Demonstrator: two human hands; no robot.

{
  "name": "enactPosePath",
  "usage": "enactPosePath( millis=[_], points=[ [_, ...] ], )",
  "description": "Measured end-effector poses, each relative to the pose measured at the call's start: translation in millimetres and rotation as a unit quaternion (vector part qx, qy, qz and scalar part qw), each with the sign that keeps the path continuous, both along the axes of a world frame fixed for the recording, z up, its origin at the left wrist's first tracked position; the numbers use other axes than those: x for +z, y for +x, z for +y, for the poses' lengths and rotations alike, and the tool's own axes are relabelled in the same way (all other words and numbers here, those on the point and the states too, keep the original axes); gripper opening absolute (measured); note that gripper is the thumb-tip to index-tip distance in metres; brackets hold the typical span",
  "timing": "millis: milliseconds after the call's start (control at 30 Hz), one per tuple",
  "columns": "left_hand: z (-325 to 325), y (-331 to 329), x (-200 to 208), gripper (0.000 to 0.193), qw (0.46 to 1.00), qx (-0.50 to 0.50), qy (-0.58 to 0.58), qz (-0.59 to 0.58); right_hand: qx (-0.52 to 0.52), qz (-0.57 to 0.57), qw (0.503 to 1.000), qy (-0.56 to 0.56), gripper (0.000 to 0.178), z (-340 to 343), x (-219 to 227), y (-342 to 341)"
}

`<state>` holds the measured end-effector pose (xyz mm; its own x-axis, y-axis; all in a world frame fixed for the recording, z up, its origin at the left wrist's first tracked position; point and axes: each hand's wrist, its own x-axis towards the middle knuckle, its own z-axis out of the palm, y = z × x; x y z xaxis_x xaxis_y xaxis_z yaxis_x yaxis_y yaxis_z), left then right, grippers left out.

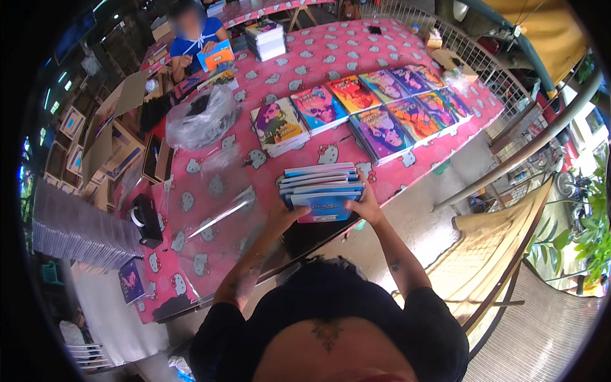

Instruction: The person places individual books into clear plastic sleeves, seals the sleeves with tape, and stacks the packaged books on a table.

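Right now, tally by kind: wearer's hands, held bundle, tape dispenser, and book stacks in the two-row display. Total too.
Left hand and right hand: 2
Held bundle: 1
Tape dispenser: 1
Display stacks: 10 (6 back row, 4 front row)
Total: 14

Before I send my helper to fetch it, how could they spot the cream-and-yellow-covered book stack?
On the pink cat-print table, look beyond the held blue-covered book bundle to the colourful book stacks. Take the leftmost, toward the crumpled clear plastic bag. The cream-and-yellow-covered book stack shows purple on a pale cover, unlike its bright blue-and-pink neighbour.
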<state>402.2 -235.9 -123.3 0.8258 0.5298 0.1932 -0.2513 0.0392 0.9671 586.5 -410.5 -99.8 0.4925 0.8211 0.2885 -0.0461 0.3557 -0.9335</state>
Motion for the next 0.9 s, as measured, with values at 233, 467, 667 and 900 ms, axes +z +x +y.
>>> enactPosePath(
  millis=[233,467,667,900],
  points=[
    [-1.0,0.1,-15.5,0.060,0.997,-0.026,0.021,0.075,-0.042,-0.017,0.999,0.023,0.093,6.6,3.4,-14.9],
    [-0.6,5.0,4.9,0.052,0.998,0.012,0.059,0.028,-0.075,-0.062,0.995,0.006,0.097,11.8,-4.0,-23.4],
    [18.7,-5.2,-4.8,0.066,0.988,-0.053,0.028,0.145,-0.066,-0.091,0.992,-0.057,0.090,16.1,-22.6,-23.0],
    [44.4,-24.6,59.1,0.089,0.934,-0.082,0.276,0.213,-0.054,-0.132,0.983,-0.114,0.085,6.6,-4.8,-20.6]
  ],
)
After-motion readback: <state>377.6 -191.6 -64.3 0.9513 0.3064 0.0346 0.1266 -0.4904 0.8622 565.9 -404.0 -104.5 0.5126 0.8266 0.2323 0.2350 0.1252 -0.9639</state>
